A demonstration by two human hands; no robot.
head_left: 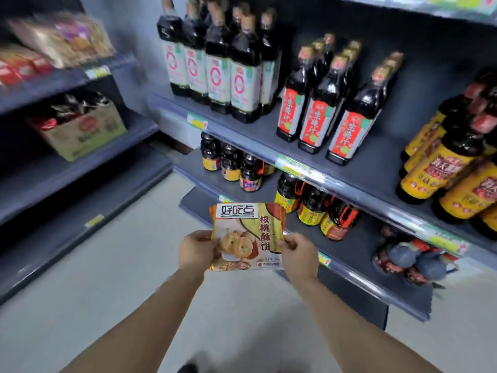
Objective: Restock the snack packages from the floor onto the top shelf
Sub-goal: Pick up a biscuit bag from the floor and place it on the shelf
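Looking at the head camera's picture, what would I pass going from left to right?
cardboard box on the left shelf → left hand → snack package → right hand → grey-capped bottles on the low right shelf

Orange-white snack package [246, 236], cookies pictured, upright, held above floor, facing camera.

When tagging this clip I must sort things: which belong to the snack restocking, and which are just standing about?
Belongs to the job:
snack package, gripped at its side edges by the left hand and right hand.

Just standing about:
sauce bottles on the shelves at right; cardboard box at left; price tags.
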